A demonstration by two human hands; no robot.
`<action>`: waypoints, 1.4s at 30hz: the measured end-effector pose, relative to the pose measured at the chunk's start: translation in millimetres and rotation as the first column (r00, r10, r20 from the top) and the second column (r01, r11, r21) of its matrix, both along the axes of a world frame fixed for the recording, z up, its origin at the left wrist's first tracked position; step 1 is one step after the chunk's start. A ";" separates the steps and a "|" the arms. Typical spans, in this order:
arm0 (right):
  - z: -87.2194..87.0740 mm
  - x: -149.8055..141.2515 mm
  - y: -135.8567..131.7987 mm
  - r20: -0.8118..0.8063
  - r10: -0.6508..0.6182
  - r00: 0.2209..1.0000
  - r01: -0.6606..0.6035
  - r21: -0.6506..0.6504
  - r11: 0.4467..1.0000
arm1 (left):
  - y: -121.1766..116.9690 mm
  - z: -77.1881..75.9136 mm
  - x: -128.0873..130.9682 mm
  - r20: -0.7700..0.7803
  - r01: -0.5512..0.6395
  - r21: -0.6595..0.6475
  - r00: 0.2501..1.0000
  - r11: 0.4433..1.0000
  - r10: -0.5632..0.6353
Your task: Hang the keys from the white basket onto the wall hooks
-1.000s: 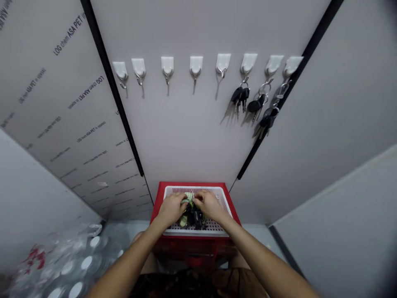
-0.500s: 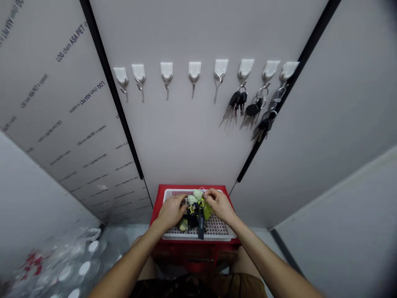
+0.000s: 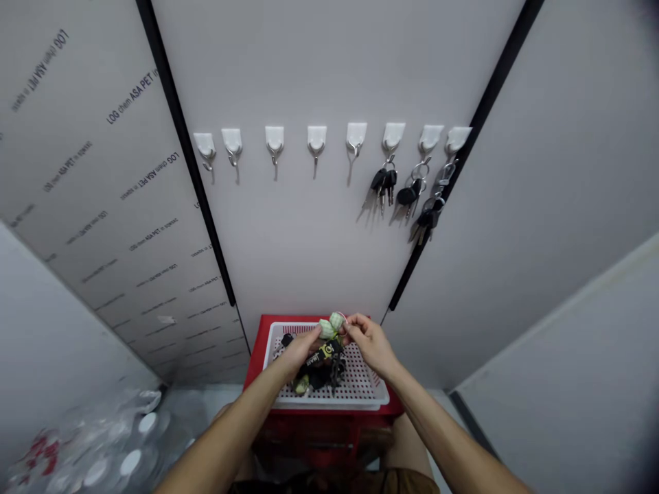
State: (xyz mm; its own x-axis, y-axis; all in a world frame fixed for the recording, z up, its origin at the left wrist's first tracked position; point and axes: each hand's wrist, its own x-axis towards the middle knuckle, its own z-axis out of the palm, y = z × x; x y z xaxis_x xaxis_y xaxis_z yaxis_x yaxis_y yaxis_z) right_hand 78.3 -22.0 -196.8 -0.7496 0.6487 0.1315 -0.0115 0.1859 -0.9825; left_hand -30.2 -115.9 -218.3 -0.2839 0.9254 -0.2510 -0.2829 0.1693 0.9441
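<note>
A keychain with pale green checked puffs [image 3: 326, 330] is lifted just over the white perforated basket [image 3: 363, 394]. My left hand [image 3: 301, 350] is closed around its left side, thumb against one puff. My right hand [image 3: 369, 343] pinches a thin pale loop at the right of the upper puff. A black strap with yellow print [image 3: 324, 352] hangs beneath, close to my left fingers; I cannot tell if it is joined to the keychain. More dark keys [image 3: 337, 370] and a yellow-green piece [image 3: 301, 385] lie in the basket below my hands.
The basket stands on a red stool [image 3: 256, 363] before a white panel. A row of white wall hooks [image 3: 316, 137] runs across it, with key bunches [image 3: 384, 182] on the right three. Clear plastic bottles [image 3: 131, 463] stand on the floor at left.
The puffs have come up and slightly right, with both hands closer together around them. The dark tag with numbers at the basket's front is no longer seen. My view has shifted slightly.
</note>
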 end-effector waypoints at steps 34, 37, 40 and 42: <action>63.8 -3.2 -3.5 -0.031 -0.082 0.996 0.087 0.471 0.878 | 23.8 136.9 -2.8 -0.800 0.091 0.254 0.580 0.963 0.156; 83.6 -9.1 0.1 -0.079 -0.067 0.995 0.096 0.461 0.882 | 29.2 152.7 -8.8 -0.674 0.019 0.345 0.701 0.938 0.234; 112.4 -16.8 4.2 -0.177 -0.064 0.982 0.136 0.431 0.892 | 35.4 180.8 -14.3 -0.604 -0.070 0.426 0.721 0.902 0.341; 135.8 -23.0 6.9 -0.253 -0.085 0.964 0.181 0.384 0.905 | 40.3 204.5 -17.8 -0.595 -0.109 0.478 0.690 0.872 0.412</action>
